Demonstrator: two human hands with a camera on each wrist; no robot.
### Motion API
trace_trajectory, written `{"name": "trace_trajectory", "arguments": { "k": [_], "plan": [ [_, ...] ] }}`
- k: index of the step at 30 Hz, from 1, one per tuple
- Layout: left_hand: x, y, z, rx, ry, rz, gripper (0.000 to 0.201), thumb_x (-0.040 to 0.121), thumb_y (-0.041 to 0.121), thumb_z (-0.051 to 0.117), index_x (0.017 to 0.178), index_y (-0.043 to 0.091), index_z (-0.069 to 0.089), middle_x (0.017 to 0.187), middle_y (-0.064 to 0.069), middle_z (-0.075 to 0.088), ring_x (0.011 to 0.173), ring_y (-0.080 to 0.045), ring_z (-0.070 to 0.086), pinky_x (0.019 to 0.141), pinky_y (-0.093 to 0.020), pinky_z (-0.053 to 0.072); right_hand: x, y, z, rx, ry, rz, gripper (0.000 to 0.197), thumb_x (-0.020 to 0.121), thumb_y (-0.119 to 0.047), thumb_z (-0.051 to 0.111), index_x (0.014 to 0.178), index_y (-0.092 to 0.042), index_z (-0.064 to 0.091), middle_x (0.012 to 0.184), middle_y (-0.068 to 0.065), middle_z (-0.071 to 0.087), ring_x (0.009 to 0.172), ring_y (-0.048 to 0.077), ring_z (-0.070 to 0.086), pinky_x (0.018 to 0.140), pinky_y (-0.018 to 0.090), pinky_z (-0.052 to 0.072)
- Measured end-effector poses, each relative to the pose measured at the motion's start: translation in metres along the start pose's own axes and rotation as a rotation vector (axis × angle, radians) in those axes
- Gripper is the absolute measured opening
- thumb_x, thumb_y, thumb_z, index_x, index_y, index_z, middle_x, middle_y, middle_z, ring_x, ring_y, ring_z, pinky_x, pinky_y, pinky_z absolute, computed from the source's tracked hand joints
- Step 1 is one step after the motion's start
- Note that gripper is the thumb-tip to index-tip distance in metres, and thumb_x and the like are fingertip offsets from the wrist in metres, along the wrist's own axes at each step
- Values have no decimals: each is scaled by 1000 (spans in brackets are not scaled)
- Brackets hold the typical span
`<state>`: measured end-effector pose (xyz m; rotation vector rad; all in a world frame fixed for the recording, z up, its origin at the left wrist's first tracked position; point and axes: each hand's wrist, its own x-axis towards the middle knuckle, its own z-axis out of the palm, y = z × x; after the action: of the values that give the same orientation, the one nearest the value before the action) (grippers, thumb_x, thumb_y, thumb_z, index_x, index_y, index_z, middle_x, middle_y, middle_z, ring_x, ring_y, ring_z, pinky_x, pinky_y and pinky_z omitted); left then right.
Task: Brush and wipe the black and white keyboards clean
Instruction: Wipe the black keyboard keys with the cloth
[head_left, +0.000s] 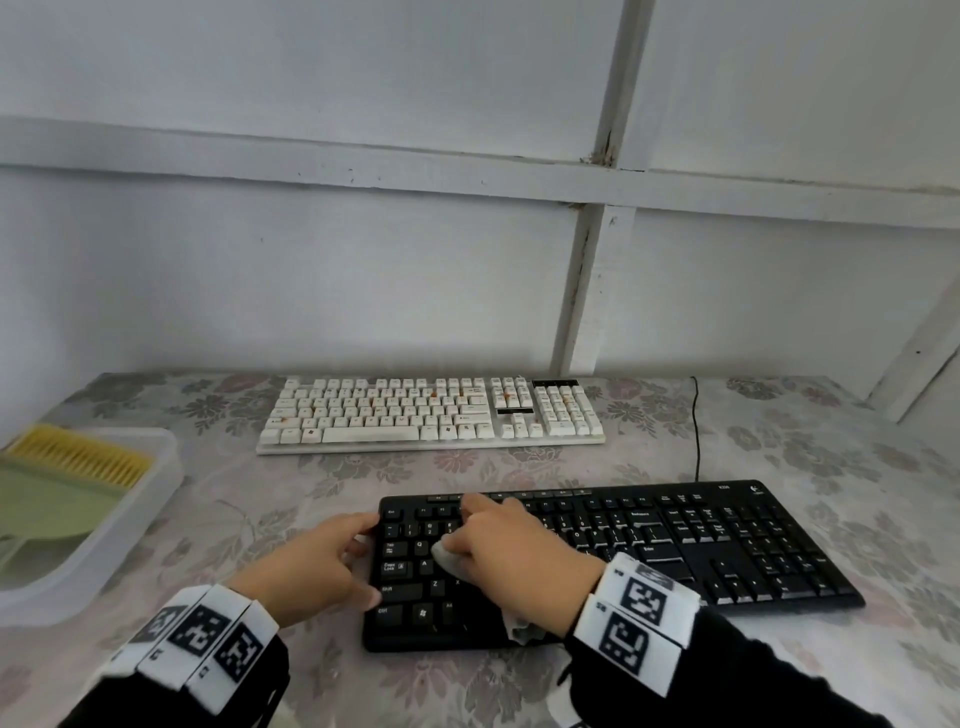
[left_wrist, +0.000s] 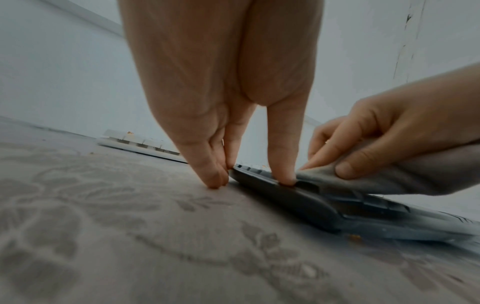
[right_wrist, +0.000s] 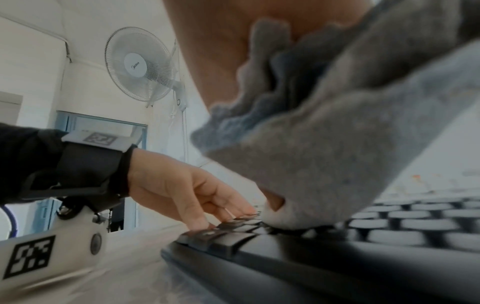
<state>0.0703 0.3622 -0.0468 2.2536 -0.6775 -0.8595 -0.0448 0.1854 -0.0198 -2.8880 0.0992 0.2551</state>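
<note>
Floral-patterned tablecloth (head_left: 779, 447) carries the flat black keyboard (head_left: 727, 540) near, the stained white keyboard (head_left: 431, 413) behind.

Left wrist view: the left hand (left_wrist: 221, 102), fingers straight, braces its edge; a slip could shift it.

Right wrist view: the right hand (right_wrist: 233, 41) grips a grey cloth (right_wrist: 324, 154) on the keys; snagging could pop a keycap.

Soft, even daylight without harsh shadows; both wrist views are dimmer, blurred up close and warped at edges.
</note>
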Motion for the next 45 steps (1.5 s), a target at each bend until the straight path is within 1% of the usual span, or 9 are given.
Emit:
{"name": "trace_trajectory", "arguments": {
  "k": [4,8,11,15,23,29,35,39,45],
  "plan": [
    [-1,2,0,25,-11,-14,81,73,7,75,140,26,35,115,6,49,116,-13,49,101,-26,40,-13,17,-13,28,-21,126,29,96,-19,47,74,-3,59,93,0,35,84,26,38,82,40,45],
    [-3,3,0,19,-13,-16,77,73,6,74,137,28,38,113,7,50,113,-14,51,95,-24,43,-8,-2,-33,-4,-36,78,36,99,-30,44,91,-2,66,104,5,40,88,26,48,90,36,39],
    [-5,8,0,40,13,31,59,68,9,73,109,43,49,108,3,56,101,-12,55,93,-24,46,8,-30,-30,19,-42,-35,35,100,-30,40,99,-7,66,104,7,38,95,27,41,89,39,34],
    [-7,18,-1,87,-15,91,47,75,5,61,91,45,44,101,0,60,85,-11,53,65,-10,44,22,-46,-6,-26,-90,-87,26,100,-21,43,109,-7,63,114,11,36,88,26,28,80,41,34],
    [-5,4,-1,-5,16,64,64,68,5,75,95,54,44,108,13,53,111,-9,52,101,-28,42,3,-5,-1,-50,0,-43,22,93,-6,46,78,-17,57,91,-1,27,81,24,31,61,34,39],
    [-1,3,1,-18,-5,51,63,73,3,74,95,51,39,106,15,49,110,-12,50,98,-24,40,-18,25,-23,57,-11,138,38,97,-29,46,80,-1,66,96,-2,34,82,25,47,75,29,42],
    [-3,2,0,-29,-27,-1,75,74,5,74,131,34,36,120,2,49,118,-15,48,100,-25,39,-24,30,-25,115,45,80,34,97,-36,45,103,-16,71,97,-3,36,94,21,43,82,27,33],
    [-4,5,0,-31,-35,8,70,75,3,72,124,37,35,114,7,48,120,-15,47,95,-21,38,-34,42,-15,88,53,85,33,97,-36,41,93,-17,69,96,-2,36,95,27,46,77,27,31],
    [-5,4,0,-53,-25,-23,78,74,3,73,136,30,36,125,1,49,122,-17,47,100,-25,39,-58,78,-16,69,122,150,34,98,-40,40,106,-27,70,97,-2,43,92,28,50,79,28,37]
  ]
}}
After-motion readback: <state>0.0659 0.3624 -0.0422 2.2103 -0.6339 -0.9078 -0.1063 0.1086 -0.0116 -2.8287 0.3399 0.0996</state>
